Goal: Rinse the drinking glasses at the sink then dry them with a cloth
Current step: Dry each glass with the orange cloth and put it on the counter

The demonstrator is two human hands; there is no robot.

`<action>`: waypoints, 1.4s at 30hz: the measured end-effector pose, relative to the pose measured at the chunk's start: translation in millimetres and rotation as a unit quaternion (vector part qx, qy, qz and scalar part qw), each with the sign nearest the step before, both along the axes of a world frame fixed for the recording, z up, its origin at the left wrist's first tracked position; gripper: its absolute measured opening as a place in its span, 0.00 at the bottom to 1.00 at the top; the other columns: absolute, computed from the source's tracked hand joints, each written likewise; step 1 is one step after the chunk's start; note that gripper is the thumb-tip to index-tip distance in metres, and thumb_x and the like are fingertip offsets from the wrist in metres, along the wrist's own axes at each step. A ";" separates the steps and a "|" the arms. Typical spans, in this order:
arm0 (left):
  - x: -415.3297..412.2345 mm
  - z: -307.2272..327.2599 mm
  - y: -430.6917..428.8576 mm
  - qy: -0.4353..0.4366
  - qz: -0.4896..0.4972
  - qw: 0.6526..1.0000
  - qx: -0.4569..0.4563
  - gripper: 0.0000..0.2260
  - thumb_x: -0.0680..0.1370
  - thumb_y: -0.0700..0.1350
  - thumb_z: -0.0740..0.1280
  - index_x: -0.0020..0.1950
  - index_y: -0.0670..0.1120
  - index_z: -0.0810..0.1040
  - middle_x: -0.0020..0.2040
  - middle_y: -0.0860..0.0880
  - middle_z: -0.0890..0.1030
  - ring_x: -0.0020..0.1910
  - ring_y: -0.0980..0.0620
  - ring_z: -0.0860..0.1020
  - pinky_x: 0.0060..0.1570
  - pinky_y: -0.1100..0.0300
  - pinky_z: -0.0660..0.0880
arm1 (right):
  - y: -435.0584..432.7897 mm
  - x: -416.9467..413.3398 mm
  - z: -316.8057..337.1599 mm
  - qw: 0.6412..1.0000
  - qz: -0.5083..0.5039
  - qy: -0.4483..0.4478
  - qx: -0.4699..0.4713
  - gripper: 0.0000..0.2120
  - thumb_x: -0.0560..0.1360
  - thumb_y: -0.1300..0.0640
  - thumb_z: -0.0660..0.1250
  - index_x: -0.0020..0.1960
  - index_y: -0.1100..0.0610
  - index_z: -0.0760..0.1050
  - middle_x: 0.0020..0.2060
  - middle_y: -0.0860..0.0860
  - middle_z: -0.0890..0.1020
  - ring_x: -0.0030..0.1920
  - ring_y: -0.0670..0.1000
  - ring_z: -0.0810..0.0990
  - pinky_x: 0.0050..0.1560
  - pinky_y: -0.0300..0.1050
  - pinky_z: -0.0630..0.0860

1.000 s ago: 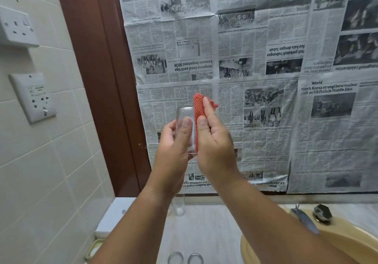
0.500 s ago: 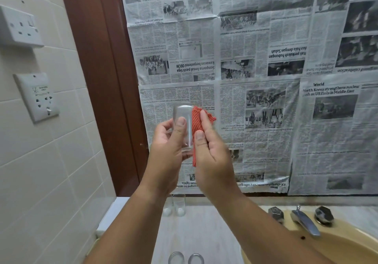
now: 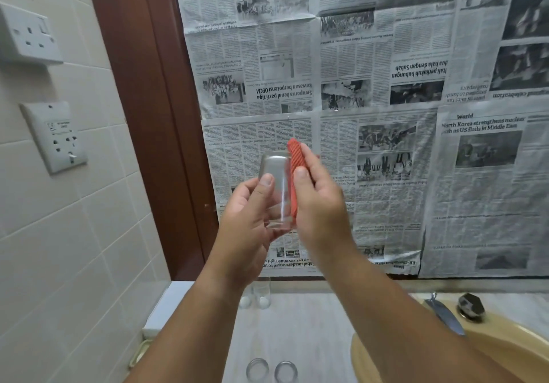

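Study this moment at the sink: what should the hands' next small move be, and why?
Probably turn the glass a little in the left hand so the red cloth meets a fresh strip of its wall. The right hand presses the cloth against only the glass's right side, while the left side facing the thumb is uncovered. More glasses wait on the counter.

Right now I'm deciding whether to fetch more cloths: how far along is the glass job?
In hand: the left hand holds a glass upside down while the right hand presses an orange cloth against its side. Four more glasses stand on the counter: two at the back, two near the bottom edge. Whether those are rinsed or dried cannot be told.
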State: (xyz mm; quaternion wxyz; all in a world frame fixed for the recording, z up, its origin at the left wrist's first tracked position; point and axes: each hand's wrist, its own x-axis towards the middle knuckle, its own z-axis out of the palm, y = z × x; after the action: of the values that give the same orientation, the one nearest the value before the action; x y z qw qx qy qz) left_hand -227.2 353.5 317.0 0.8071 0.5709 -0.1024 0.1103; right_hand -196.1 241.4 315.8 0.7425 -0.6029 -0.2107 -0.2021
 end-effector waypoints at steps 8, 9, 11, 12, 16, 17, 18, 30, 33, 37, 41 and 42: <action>6.5 -6.2 14.0 0.076 -0.032 0.996 0.035 0.32 0.75 0.68 0.70 0.67 0.44 0.81 0.52 0.40 0.84 0.46 0.42 0.77 0.42 0.52 0.74 | -25.8 27.1 55.3 0.980 0.106 0.038 -0.166 0.18 0.80 0.65 0.56 0.52 0.63 0.86 0.47 0.59 0.88 0.47 0.55 0.86 0.51 0.53 0.83; 7.9 -6.9 14.5 0.074 -0.035 0.996 0.038 0.34 0.74 0.70 0.68 0.67 0.45 0.82 0.51 0.40 0.84 0.45 0.43 0.77 0.41 0.53 0.74 | -23.0 26.1 57.6 0.969 0.083 0.002 -0.231 0.18 0.79 0.64 0.56 0.51 0.62 0.86 0.46 0.56 0.88 0.48 0.53 0.86 0.53 0.56 0.83; 10.7 -9.7 15.2 0.073 -0.034 0.996 0.046 0.36 0.75 0.75 0.63 0.66 0.48 0.84 0.51 0.42 0.84 0.44 0.45 0.77 0.41 0.53 0.75 | -15.2 23.1 56.6 0.923 0.010 -0.087 -0.374 0.17 0.78 0.58 0.56 0.48 0.55 0.85 0.43 0.49 0.87 0.48 0.50 0.85 0.55 0.60 0.82; 11.3 -10.9 13.8 0.075 -0.028 0.996 0.043 0.37 0.75 0.76 0.61 0.65 0.48 0.85 0.49 0.43 0.84 0.43 0.46 0.77 0.41 0.53 0.75 | -10.8 22.1 52.6 0.893 -0.030 -0.126 -0.430 0.17 0.77 0.55 0.56 0.47 0.52 0.85 0.43 0.45 0.85 0.48 0.47 0.83 0.54 0.59 0.81; 16.3 -15.7 9.1 0.085 -0.026 0.996 -0.001 0.42 0.76 0.79 0.50 0.64 0.49 0.85 0.53 0.42 0.86 0.46 0.43 0.85 0.52 0.48 0.80 | 3.0 15.8 23.8 0.861 -0.055 -0.182 -0.472 0.16 0.77 0.56 0.57 0.48 0.51 0.84 0.44 0.41 0.81 0.47 0.41 0.75 0.66 0.59 0.73; 20.6 -17.8 11.2 0.096 -0.024 0.995 -0.026 0.43 0.76 0.80 0.47 0.66 0.51 0.85 0.57 0.40 0.87 0.53 0.40 0.86 0.59 0.44 0.81 | 6.3 12.1 15.4 0.870 -0.039 -0.188 -0.454 0.15 0.77 0.58 0.58 0.50 0.51 0.85 0.45 0.42 0.81 0.48 0.41 0.76 0.66 0.57 0.71; 24.5 -19.2 14.8 0.115 -0.021 0.991 -0.061 0.45 0.76 0.80 0.45 0.67 0.50 0.84 0.61 0.39 0.86 0.60 0.39 0.85 0.64 0.41 0.79 | 9.4 8.6 6.3 0.882 -0.034 -0.198 -0.427 0.15 0.77 0.59 0.60 0.52 0.52 0.85 0.46 0.42 0.82 0.50 0.43 0.76 0.65 0.55 0.72; 22.6 -5.6 31.5 0.133 -0.051 0.957 -0.253 0.26 0.87 0.55 0.61 0.73 0.34 0.72 0.61 0.32 0.83 0.53 0.40 0.86 0.38 0.54 0.86 | 18.9 3.5 -64.3 0.915 -0.254 -0.254 -0.184 0.15 0.76 0.66 0.74 0.63 0.62 0.81 0.59 0.53 0.82 0.62 0.48 0.79 0.66 0.40 0.74; 21.5 -7.8 30.8 0.134 -0.048 0.966 -0.215 0.26 0.87 0.54 0.62 0.58 0.29 0.82 0.51 0.33 0.84 0.45 0.42 0.86 0.48 0.57 0.86 | 18.1 10.2 -67.9 0.880 -0.278 -0.276 -0.269 0.14 0.81 0.59 0.68 0.65 0.53 0.83 0.59 0.48 0.83 0.56 0.54 0.80 0.62 0.45 0.75; 22.4 -15.7 33.0 0.117 -0.057 0.980 -0.153 0.25 0.84 0.53 0.66 0.66 0.31 0.80 0.64 0.32 0.82 0.58 0.38 0.83 0.75 0.47 0.72 | 10.4 17.9 -60.7 0.862 -0.287 -0.323 -0.265 0.17 0.78 0.61 0.73 0.65 0.49 0.84 0.54 0.54 0.77 0.50 0.52 0.78 0.53 0.45 0.79; 19.6 -13.4 37.9 0.092 -0.064 0.990 -0.086 0.26 0.78 0.48 0.74 0.72 0.35 0.77 0.63 0.35 0.82 0.61 0.38 0.79 0.73 0.40 0.71 | -3.0 27.0 -45.8 0.870 -0.346 -0.279 -0.213 0.28 0.67 0.54 0.86 0.56 0.53 0.70 0.45 0.50 0.77 0.40 0.48 0.76 0.37 0.43 0.76; 18.3 -12.4 38.8 0.087 -0.069 0.992 -0.067 0.29 0.76 0.47 0.75 0.74 0.36 0.74 0.63 0.35 0.82 0.59 0.38 0.80 0.70 0.41 0.74 | -5.5 27.7 -42.3 0.882 -0.340 -0.242 -0.218 0.32 0.65 0.49 0.87 0.55 0.51 0.67 0.45 0.49 0.77 0.39 0.47 0.75 0.36 0.42 0.75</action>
State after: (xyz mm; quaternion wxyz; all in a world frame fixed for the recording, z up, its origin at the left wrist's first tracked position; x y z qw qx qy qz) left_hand -208.8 392.3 304.6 0.8553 0.5141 -0.0632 0.0110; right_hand -168.3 235.9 273.5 0.4037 -0.7167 -0.2049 -0.5305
